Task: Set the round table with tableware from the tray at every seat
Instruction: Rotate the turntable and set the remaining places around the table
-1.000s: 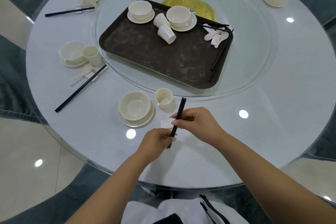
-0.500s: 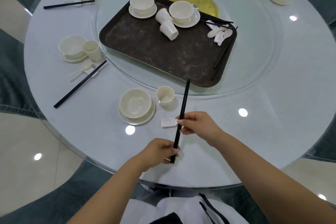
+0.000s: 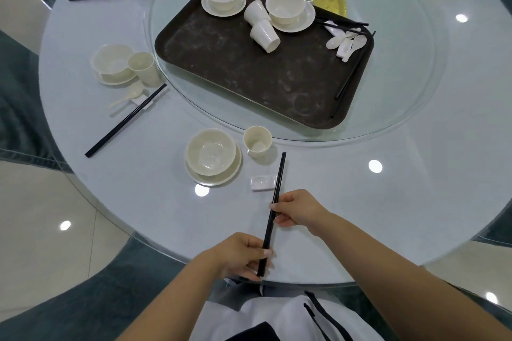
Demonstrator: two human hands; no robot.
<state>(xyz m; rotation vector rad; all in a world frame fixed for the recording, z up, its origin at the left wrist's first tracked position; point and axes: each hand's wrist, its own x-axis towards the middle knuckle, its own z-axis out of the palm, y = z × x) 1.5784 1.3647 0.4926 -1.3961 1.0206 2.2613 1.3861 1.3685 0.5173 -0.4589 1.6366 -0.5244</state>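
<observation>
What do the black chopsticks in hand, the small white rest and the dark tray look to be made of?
Long black chopsticks: probably plastic or lacquered wood, smooth and uniformly dark. Small white rectangular rest: likely glazed ceramic or melamine, glossy. Dark brown rectangular tray: probably textured plastic, matte and scuffed with pale marks.

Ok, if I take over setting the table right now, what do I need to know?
Left hand and right hand both pinch the black chopsticks beside the white rest.
Near seat already has bowl on saucer and cup; no spoon yet.
Tray holds two bowl sets, two cups, spoons, rests and chopsticks.
Left: lay these chopsticks on the rest, add a spoon, then set the remaining seats.
</observation>
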